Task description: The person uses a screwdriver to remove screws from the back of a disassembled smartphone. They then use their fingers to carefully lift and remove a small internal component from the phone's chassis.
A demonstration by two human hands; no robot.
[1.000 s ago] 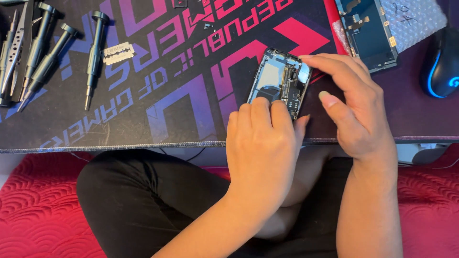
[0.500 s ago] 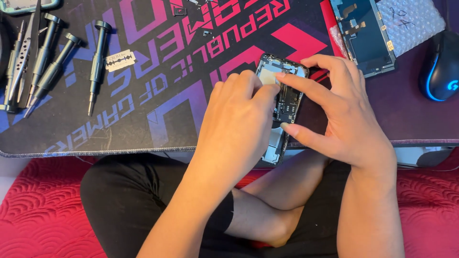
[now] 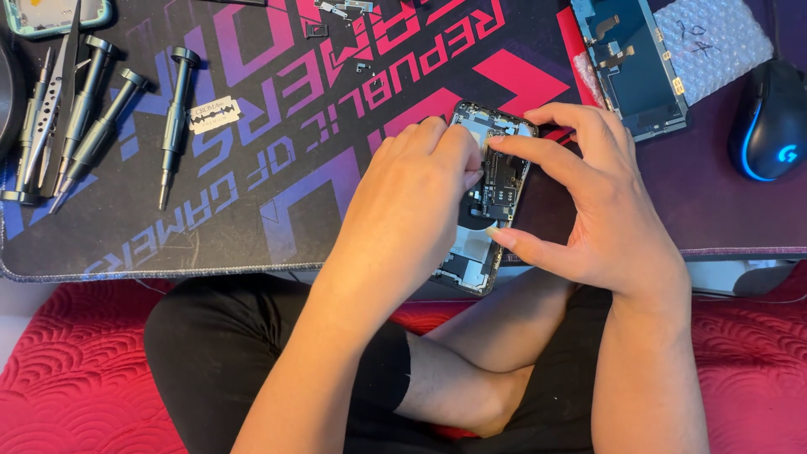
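An opened phone body (image 3: 492, 197) with its insides exposed lies tilted at the front edge of the dark printed desk mat (image 3: 252, 185), partly overhanging it. My left hand (image 3: 412, 202) covers the phone's left side, fingertips pressing near its top. My right hand (image 3: 601, 206) grips the phone's right edge, index finger on the top and thumb lower down. The fingertips of both hands meet at the phone's upper part. Whether a small piece is pinched between them is hidden.
Several grey screwdrivers (image 3: 92, 118) and tweezers (image 3: 55, 92) lie at the mat's left, with a razor blade (image 3: 213, 114) beside them. A detached screen panel (image 3: 630, 63) and bubble wrap (image 3: 714, 42) sit top right, next to a black mouse (image 3: 769, 118). Small metal parts (image 3: 345, 8) lie at the top.
My left hand moved up from the phone's lower end over its left side to the top. The phone shifted toward the mat's front edge, and my right hand kept its grip.
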